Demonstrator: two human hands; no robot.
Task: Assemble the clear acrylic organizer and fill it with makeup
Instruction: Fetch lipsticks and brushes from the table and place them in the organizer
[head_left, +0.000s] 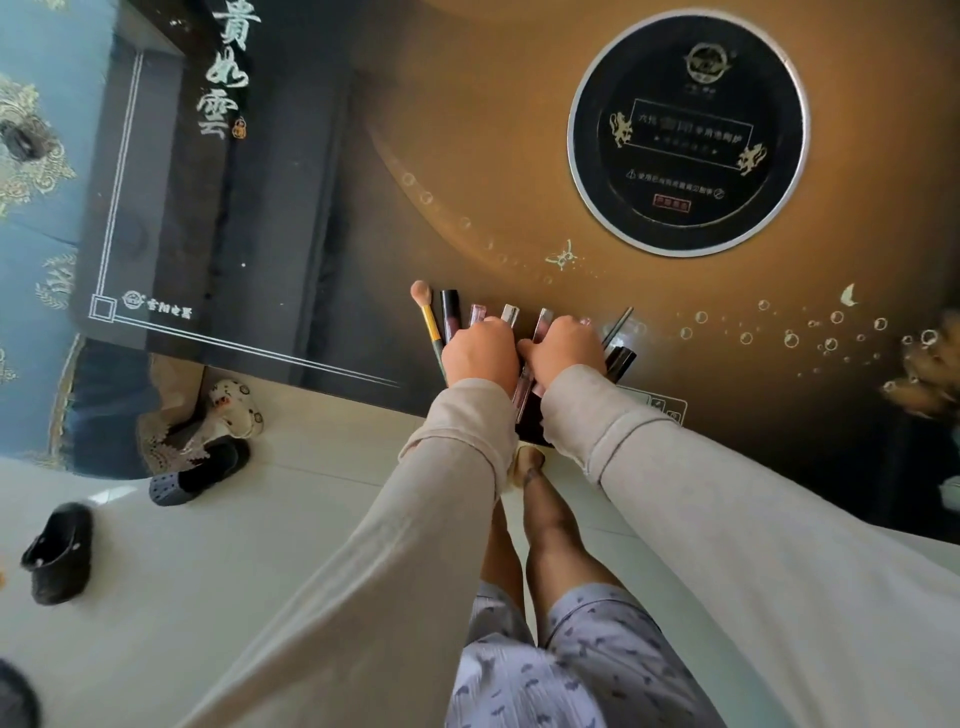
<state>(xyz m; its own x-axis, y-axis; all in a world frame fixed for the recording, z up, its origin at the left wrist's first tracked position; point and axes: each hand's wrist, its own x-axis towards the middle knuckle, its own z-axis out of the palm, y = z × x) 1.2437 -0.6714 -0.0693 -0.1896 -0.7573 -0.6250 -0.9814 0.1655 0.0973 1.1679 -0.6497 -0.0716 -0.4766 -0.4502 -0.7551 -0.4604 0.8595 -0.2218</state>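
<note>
Both hands are knuckles-up, side by side and nearly touching, over a row of makeup by the near bench edge. Left hand and right hand: fingers curled down over the row, tips hidden, so can't tell what either actually pinches. Organizer: no clear wall or rim visible. From how the pieces line up it's probably under the hands, unconfirmed. Just left of the left hand: brush, bristles away from the person, then a dark tube. Pale-capped tubes poke out beyond the knuckles. Right of the right hand: thin stick and a black tube. One clear tube runs back between the wrists. Handling guess: acrylic is light, stiff, slick and brittle at corners and joints, so hold it low by the side walls with both hands and don't squeeze thin panels. Tubes look light and smooth and will likely roll; take them by the body, not the cap. Take the brush by the handle, off the bristles. Room: bench edge sits right under the cuffs with floor below, so anything knocked back toward the person drops. Bare bench beyond the hands up to the round plate; safer to work that way.
</note>
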